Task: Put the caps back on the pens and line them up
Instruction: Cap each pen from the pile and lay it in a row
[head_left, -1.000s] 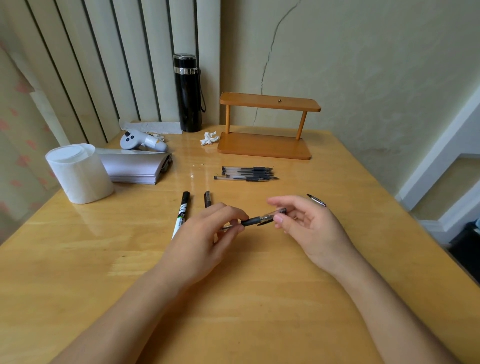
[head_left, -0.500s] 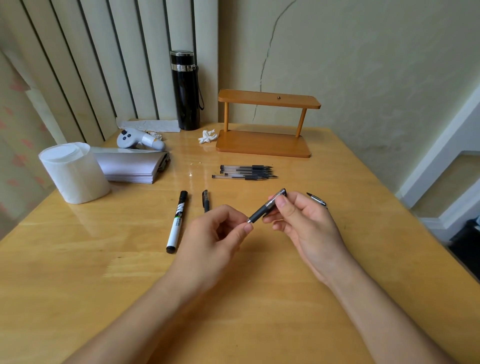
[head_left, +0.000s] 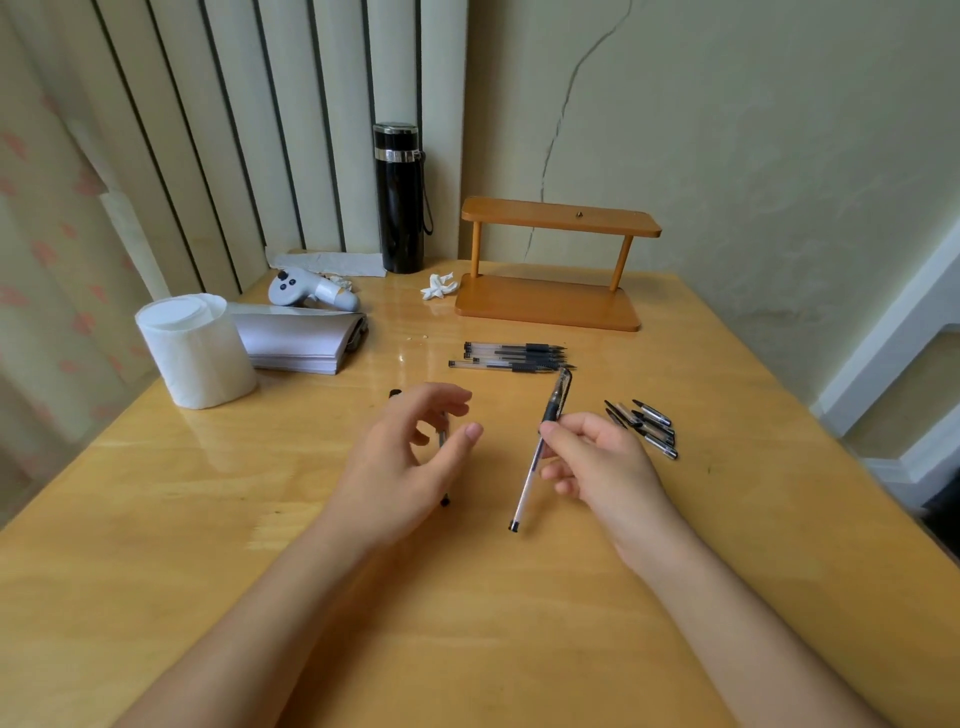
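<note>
Right hand (head_left: 605, 467) has a capped pen (head_left: 540, 447), fingers clamped on the barrel, cap end tilted up and away. Left hand (head_left: 410, 457) hovers with its fingers apart, holding nothing; a marker (head_left: 443, 441) lies on the table (head_left: 208, 519) mostly hidden beneath it. Further back, a row of uncapped pens (head_left: 511, 356) waits side by side, and a pile of loose caps (head_left: 647, 426) sits just right of the right hand. By my reckoning, most of the capping remains.

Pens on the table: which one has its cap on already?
The clear-barrelled black pen held in the right hand, its capped tip pointing away. The clear black pens lying in a row behind it show bare tips.
</note>
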